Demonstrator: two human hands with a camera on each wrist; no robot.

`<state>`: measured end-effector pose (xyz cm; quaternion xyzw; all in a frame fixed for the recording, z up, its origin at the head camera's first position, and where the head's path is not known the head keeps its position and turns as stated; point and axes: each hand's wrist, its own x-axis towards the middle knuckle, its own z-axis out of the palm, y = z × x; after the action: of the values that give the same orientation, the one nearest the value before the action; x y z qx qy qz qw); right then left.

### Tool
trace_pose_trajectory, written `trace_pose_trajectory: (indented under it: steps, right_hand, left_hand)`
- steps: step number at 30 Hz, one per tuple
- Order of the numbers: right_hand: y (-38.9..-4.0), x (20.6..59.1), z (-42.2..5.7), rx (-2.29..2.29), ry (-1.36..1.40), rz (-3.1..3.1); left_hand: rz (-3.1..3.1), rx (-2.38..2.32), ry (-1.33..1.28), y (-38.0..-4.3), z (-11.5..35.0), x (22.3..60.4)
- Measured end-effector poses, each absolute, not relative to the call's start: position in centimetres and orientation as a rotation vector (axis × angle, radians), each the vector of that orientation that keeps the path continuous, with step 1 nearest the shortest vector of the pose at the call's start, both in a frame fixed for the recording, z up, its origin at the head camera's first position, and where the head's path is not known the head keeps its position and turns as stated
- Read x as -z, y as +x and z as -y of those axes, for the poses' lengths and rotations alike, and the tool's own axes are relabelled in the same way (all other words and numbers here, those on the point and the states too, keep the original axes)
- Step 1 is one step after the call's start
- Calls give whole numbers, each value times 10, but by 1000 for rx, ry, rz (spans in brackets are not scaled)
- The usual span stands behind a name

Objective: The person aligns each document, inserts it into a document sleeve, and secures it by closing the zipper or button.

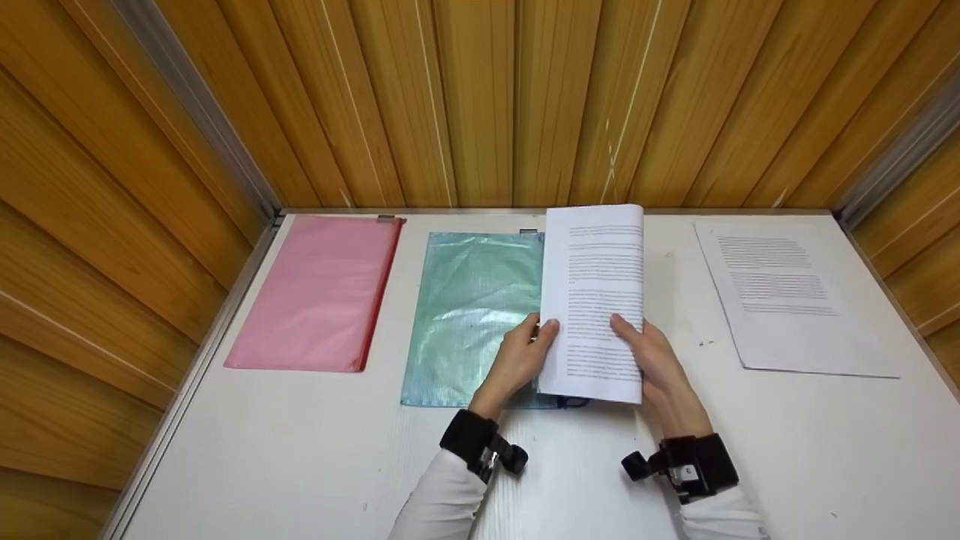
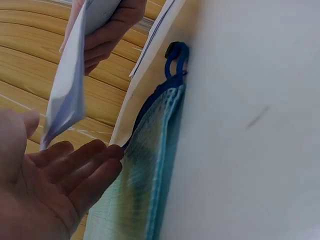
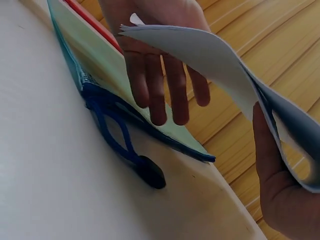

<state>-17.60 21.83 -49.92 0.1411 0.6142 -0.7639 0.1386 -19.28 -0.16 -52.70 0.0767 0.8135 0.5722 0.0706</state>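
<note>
A folded sheaf of printed papers [image 1: 592, 281] is held up over the right part of a green zip folder [image 1: 476, 292]. My left hand [image 1: 521, 349] pinches its left edge, thumb in front. In the right wrist view the left hand's fingers [image 3: 176, 97] extend behind the sheets. My right hand [image 1: 661, 360] grips the right, folded side, with its thumb on the printed face. The sheaf bends into a loop there, seen in the right wrist view. The folder lies flat; its blue zipper with a dark pull tab [image 3: 151, 172] runs along the side beneath the papers.
A pink zip folder [image 1: 315, 292] with a red zipper edge lies on the left of the white table [image 1: 300, 450]. On the right lies another stack of printed papers [image 1: 802, 337]. Wood-patterned walls [image 1: 480, 105] stand at the back and sides.
</note>
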Motion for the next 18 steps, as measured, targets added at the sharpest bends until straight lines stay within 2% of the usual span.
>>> trace_pose_trajectory:
  steps: [9,18]
  right_hand:
    - [-170,498,-199,2163,391,-1859]
    - [-166,497,-191,2134,407,-1933]
  left_hand:
    - [-2088,-2134,-97,-186,-3,509]
    - [-2083,-2188,88,-184,4,513]
